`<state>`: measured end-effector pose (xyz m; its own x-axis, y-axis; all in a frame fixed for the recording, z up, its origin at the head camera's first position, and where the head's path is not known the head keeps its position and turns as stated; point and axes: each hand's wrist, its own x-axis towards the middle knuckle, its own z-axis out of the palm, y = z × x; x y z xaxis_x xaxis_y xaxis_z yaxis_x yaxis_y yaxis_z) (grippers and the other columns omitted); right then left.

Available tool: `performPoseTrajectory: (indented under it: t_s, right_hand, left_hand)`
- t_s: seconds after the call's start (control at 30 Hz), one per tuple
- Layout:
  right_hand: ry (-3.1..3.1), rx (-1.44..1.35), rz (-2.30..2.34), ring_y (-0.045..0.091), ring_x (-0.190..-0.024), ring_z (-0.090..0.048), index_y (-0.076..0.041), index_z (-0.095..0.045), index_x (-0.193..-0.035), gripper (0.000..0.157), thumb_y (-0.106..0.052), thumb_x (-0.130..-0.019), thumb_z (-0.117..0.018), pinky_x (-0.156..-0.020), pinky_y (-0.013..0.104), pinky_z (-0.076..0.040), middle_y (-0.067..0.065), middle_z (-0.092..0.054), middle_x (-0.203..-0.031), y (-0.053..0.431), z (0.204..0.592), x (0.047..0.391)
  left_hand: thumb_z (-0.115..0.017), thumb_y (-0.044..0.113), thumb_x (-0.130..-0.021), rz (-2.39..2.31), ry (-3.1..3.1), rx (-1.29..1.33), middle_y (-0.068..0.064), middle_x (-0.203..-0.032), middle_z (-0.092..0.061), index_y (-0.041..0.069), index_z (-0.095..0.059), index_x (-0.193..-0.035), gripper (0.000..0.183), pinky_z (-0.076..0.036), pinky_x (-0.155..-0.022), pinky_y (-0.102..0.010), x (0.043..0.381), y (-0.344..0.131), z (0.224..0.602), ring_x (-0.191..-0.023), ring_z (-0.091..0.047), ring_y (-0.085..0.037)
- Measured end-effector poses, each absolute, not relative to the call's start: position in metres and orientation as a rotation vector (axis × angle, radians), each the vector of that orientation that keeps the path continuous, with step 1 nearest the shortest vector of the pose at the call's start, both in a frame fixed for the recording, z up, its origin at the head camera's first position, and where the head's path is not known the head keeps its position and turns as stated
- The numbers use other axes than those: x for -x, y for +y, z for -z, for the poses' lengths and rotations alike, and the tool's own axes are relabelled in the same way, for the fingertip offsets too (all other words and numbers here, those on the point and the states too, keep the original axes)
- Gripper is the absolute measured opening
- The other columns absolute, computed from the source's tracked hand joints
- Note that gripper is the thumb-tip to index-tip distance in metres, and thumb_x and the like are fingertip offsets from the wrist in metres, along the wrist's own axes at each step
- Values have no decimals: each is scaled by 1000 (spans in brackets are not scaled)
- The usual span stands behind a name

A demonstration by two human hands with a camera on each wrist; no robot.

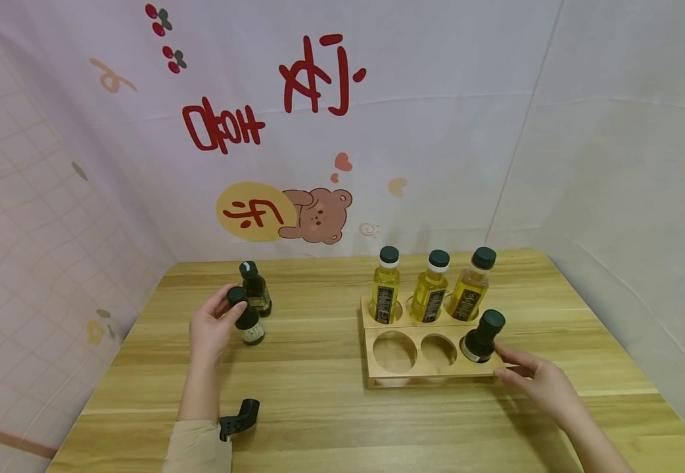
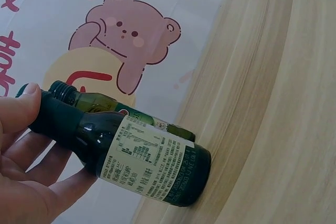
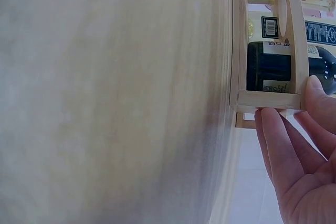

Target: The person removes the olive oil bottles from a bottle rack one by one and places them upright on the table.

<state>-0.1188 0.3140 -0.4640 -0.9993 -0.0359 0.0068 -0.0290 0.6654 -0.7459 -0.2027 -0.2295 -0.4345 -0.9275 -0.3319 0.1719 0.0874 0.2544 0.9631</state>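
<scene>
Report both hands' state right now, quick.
Left hand: holding a dark bottle by its top.
Right hand: touching the wooden rack at its right end; whether it grips cannot be told.

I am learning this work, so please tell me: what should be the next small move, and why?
Probably, the left hand should carry the dark bottle it grips toward the front middle hole of the wooden rack. That hole is empty, a similar bottle stands in the one beside it, and the right hand, touching the rack's right end, could steady it.
</scene>
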Motion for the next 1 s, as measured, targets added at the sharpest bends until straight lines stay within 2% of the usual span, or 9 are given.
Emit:
performPoseTrajectory:
  t_s: [0.3, 0.53, 0.63, 0.77, 0.87, 1.0]
  right_hand:
    - [2861, 55, 1271, 1, -88, -65, -2, -57, -138, 56, -28, -91, -74, -70, 24, -54, 22, -60, -131, 314, 464, 119]
    - [2867, 53, 1262, 1, -89, -65, -3, -57, -138, 57, -28, -90, -74, -71, 24, -54, 22, -60, -131, 314, 465, 119]
    - [2878, 57, 1247, 2, -88, -66, -3, -58, -138, 56, -29, -91, -74, -71, 24, -54, 21, -61, -131, 314, 465, 119]
    - [2877, 59, 1257, 1, -88, -65, -3, -58, -138, 56, -28, -91, -74, -70, 24, -54, 21, -61, -130, 314, 465, 119]
    - [2860, 56, 1285, 1, -89, -65, -2, -57, -138, 56, -27, -91, -74, -71, 24, -54, 22, -60, -131, 314, 465, 119]
    - [2853, 50, 1288, 1, -89, -65, -2, -57, -139, 57, -28, -91, -73, -71, 23, -54, 22, -59, -132, 314, 465, 119]
  left_hand:
    - [-72, 5, -91, 1688, -2225, -232, -16, -127, -65, 7, -63, -133, 43, -49, -80, -11, 202, -230, 433, -98, -61, 2]
    - [-73, 14, -92, 1672, -2341, -195, -19, -134, -59, 9, -54, -143, 55, -47, -80, -10, 199, -235, 430, -117, -60, -27]
    - [-73, 23, -93, 1620, -2405, -204, -17, -135, -59, 13, -51, -146, 59, -48, -85, -16, 195, -238, 427, -120, -58, -30]
    - [-72, 28, -93, 1527, -2471, -196, -16, -133, -61, 11, -53, -144, 57, -48, -92, -24, 190, -242, 423, -119, -59, -30]
    - [-71, 26, -94, 1493, -2489, -150, -17, -132, -61, 5, -54, -142, 54, -47, -89, -16, 185, -244, 420, -118, -60, -30]
    - [-70, 26, -95, 1443, -2507, -126, -17, -127, -65, 4, -56, -140, 53, -44, -81, -6, 178, -249, 420, -104, -64, -5]
